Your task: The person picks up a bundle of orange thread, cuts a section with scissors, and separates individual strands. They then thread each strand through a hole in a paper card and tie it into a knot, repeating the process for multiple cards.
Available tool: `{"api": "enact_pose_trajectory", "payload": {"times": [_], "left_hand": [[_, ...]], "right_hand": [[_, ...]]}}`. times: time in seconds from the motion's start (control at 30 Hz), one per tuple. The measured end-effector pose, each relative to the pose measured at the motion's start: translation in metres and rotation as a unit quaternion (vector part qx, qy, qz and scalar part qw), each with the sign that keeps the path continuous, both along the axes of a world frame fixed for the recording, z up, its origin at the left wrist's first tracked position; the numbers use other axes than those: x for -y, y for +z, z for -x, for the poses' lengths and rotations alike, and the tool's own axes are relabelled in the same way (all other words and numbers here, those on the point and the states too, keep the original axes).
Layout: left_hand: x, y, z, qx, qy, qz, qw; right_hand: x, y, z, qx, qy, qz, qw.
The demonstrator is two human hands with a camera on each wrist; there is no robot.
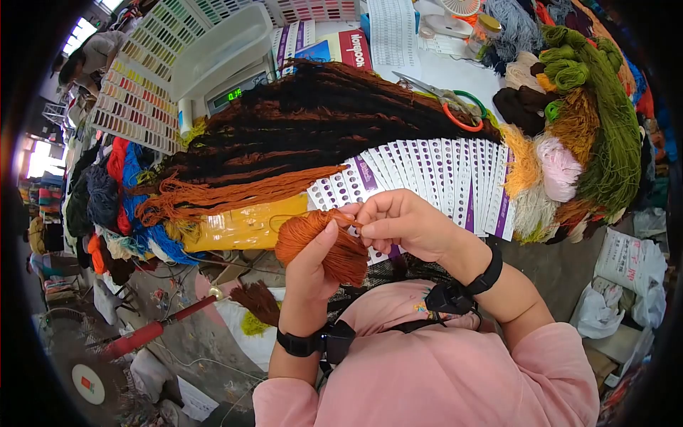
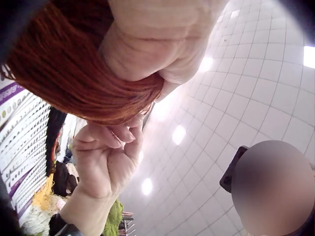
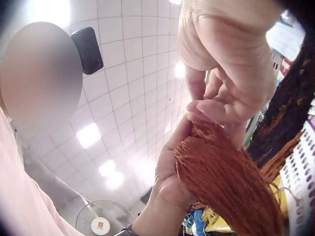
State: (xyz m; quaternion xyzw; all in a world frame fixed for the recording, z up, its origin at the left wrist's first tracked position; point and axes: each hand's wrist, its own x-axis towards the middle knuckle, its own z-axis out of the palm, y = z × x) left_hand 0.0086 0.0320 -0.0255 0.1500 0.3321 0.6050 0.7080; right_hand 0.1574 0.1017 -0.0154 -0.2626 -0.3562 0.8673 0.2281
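The orange yarn bundle (image 1: 302, 238) is held above the near edge of the worktop (image 1: 445, 67), left of centre. The left hand (image 1: 311, 267) is closed around the bundle, with the thumb laid along its upper side. The right hand (image 1: 409, 226) is partly closed; its thumb and forefinger pinch a short length of yarn at the bundle's end, next to the left fingertips. Containers are positioned as follows. A translucent open-topped tub (image 1: 224, 53) sits on the scale (image 1: 213, 103), toward the worktop's far left corner; its inner floor is visible, and the scale display is lit green. A lidded clear jar (image 1: 485, 34) stands near the far edge, right of centre; its contents are too small to identify. A glossy yellow packet (image 1: 238, 224) lies along the near edge at left; its contents cannot be determined. Dark yarn (image 1: 284, 117) lies across the middle of the worktop, with punched cards (image 1: 420, 171) between it and the near edge. White plastic bags (image 1: 601, 313) rest beyond the near right corner, contents hidden.
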Motion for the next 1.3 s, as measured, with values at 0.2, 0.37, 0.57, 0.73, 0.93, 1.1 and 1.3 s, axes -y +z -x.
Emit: {"api": "enact_pose_trajectory", "payload": {"times": [0.2,0.37,0.57,0.73,0.93,1.1,1.3], "left_hand": [[0.001,0.006,-0.004,0.016,0.018,0.024,0.999],[-0.001,0.004,-0.002,0.047,-0.011,-0.007,0.999],[-0.001,0.009,-0.007,-0.007,0.029,0.005,1.0],[-0.001,0.007,-0.006,0.009,0.025,0.026,0.999],[0.0,-0.002,-0.004,-0.005,0.027,0.016,0.999],[-0.001,0.001,-0.004,0.013,0.036,0.039,0.999],[-0.001,0.004,-0.007,0.082,0.013,0.005,0.997]], "right_hand": [[0.002,0.002,0.003,0.017,-0.039,0.033,0.999],[0.003,0.012,0.005,0.118,-0.013,0.003,0.993],[0.005,0.005,0.005,0.065,-0.062,0.038,0.995],[0.002,-0.001,0.001,0.022,-0.038,0.067,0.997],[0.002,0.0,0.003,0.025,-0.027,0.049,0.998],[0.001,0.0,0.002,-0.011,-0.039,0.056,0.998],[-0.003,0.0,-0.007,0.027,-0.035,0.049,0.998]]}}
